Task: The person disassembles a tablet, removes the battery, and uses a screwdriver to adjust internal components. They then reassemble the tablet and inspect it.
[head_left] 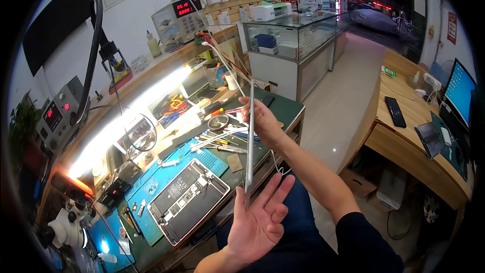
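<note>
Seen edge-on, a thin silver slab (pixel 251 141) stands upright in front of me. My right hand (pixel 266 125) grips its upper part. At its lower end, my left hand (pixel 256 226) is palm up, with the slab between thumb and spread fingers. An opened tablet (pixel 187 199), its battery and boards exposed, lies to the left on the bench, partly over a blue silicone mat (pixel 145 187). Tweezers, screwdrivers and other small tools (pixel 222 141) lie behind it.
A lit tube lamp (pixel 129 121), power supply (pixel 174 20), microscope (pixel 63 232) and black gooseneck arm (pixel 96 55) crowd the bench's left and back. On the right, a wooden desk (pixel 374 141) holds a monitor (pixel 459 91) and phone (pixel 395 111). A glass display counter (pixel 308 40) stands behind.
</note>
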The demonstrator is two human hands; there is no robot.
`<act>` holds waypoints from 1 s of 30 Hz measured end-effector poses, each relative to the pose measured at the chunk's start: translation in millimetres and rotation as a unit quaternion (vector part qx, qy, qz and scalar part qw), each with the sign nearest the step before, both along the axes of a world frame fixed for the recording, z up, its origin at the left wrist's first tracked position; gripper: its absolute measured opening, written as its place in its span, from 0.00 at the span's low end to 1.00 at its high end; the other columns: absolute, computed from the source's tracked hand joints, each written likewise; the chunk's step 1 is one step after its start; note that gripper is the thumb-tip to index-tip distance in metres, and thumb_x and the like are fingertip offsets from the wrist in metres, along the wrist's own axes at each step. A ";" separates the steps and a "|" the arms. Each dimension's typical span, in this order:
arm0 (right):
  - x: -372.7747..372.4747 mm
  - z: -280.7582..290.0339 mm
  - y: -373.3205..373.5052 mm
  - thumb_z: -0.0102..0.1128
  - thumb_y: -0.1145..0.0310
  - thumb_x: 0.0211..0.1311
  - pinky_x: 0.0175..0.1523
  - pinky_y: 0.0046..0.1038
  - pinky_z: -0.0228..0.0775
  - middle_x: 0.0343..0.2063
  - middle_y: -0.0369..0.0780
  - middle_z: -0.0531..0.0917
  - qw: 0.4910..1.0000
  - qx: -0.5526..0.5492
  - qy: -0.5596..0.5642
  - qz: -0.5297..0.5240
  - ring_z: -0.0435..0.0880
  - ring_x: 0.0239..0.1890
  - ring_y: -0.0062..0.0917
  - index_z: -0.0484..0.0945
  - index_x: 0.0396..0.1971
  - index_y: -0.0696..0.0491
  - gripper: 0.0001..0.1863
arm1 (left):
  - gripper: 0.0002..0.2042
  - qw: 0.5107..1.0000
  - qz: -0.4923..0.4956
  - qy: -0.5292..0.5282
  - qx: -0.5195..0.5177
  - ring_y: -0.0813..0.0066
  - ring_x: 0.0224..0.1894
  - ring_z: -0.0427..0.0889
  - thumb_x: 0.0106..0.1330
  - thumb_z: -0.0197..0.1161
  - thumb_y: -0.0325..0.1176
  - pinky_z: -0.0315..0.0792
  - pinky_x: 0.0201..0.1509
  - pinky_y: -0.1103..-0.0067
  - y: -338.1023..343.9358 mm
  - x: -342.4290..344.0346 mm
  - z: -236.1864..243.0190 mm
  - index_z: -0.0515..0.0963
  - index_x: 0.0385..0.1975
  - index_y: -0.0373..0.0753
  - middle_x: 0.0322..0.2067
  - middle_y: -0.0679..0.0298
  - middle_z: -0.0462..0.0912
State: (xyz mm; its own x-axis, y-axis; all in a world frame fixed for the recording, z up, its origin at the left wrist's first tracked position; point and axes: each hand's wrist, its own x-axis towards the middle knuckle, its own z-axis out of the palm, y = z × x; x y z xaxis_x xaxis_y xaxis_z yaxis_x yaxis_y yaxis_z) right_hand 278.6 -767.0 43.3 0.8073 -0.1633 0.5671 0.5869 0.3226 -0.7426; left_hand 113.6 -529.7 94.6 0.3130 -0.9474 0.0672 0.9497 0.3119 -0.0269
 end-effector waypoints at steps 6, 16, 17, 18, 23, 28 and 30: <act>-10.8 -24.2 5.4 0.59 0.35 0.67 0.50 0.20 0.66 0.36 0.29 0.76 0.997 0.032 0.066 0.023 0.73 0.41 0.15 0.70 0.66 0.55 0.42 | 0.40 1.000 0.007 -0.001 0.010 0.76 0.43 0.77 0.76 0.33 0.71 0.70 0.34 0.83 -5.3 -1.8 1.0 0.52 0.80 0.51 0.78 0.71 0.61; -41.6 -18.1 -17.2 0.72 0.41 0.63 0.49 0.22 0.71 0.38 0.29 0.82 0.996 0.048 0.046 -0.061 0.80 0.41 0.16 0.77 0.52 0.52 0.32 | 0.46 0.999 -0.027 -0.023 -0.007 0.71 0.39 0.72 0.73 0.29 0.76 0.67 0.31 0.81 24.8 13.9 -16.2 0.57 0.78 0.45 0.68 0.64 0.75; -55.7 -9.9 -21.9 0.73 0.47 0.63 0.52 0.23 0.72 0.40 0.31 0.83 0.995 0.041 0.040 -0.086 0.81 0.44 0.17 0.77 0.53 0.54 0.29 | 0.47 0.999 -0.029 -0.043 -0.016 0.70 0.38 0.72 0.72 0.28 0.76 0.67 0.30 0.81 34.1 20.6 -26.0 0.58 0.78 0.43 0.65 0.62 0.78; -74.7 7.6 -18.7 0.75 0.53 0.64 0.55 0.24 0.73 0.43 0.33 0.85 0.993 0.035 0.029 -0.107 0.82 0.46 0.18 0.77 0.54 0.55 0.27 | 0.50 0.997 -0.019 -0.048 -0.053 0.68 0.39 0.71 0.71 0.25 0.77 0.67 0.28 0.79 46.1 25.3 -39.2 0.64 0.74 0.38 0.57 0.58 0.83; -137.0 58.8 0.8 0.79 0.67 0.62 0.57 0.25 0.75 0.44 0.37 0.86 0.973 0.017 0.028 -0.230 0.84 0.48 0.19 0.76 0.52 0.56 0.24 | 0.23 0.639 0.535 -0.474 0.283 0.74 0.32 0.79 0.83 0.47 0.54 0.73 0.32 0.80 71.2 26.5 -66.2 0.77 0.51 0.38 0.31 0.63 0.79; -146.0 44.1 28.6 0.80 0.66 0.60 0.59 0.26 0.73 0.45 0.36 0.84 0.963 -0.019 -0.011 -0.267 0.82 0.49 0.19 0.74 0.52 0.56 0.27 | 0.34 0.384 0.714 -0.504 0.298 0.69 0.56 0.75 0.68 0.73 0.42 0.71 0.63 0.69 14.6 54.2 -21.3 0.64 0.67 0.34 0.54 0.58 0.74; -150.8 36.1 32.0 0.81 0.68 0.58 0.60 0.26 0.70 0.49 0.38 0.81 0.963 -0.023 -0.021 -0.267 0.79 0.52 0.21 0.72 0.54 0.56 0.29 | 0.33 0.415 0.706 -0.475 0.322 0.70 0.53 0.75 0.64 0.77 0.31 0.72 0.61 0.72 11.3 56.2 -21.5 0.65 0.65 0.35 0.51 0.59 0.74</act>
State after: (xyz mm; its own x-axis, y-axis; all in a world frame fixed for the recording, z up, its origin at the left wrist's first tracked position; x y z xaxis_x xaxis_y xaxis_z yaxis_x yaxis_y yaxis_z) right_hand 127.8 -735.0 79.5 0.5911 -0.5227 0.6144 0.6900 -0.0668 -0.7207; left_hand 169.8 -518.3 73.1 0.7086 0.2191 0.6708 -0.7056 0.2278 0.6710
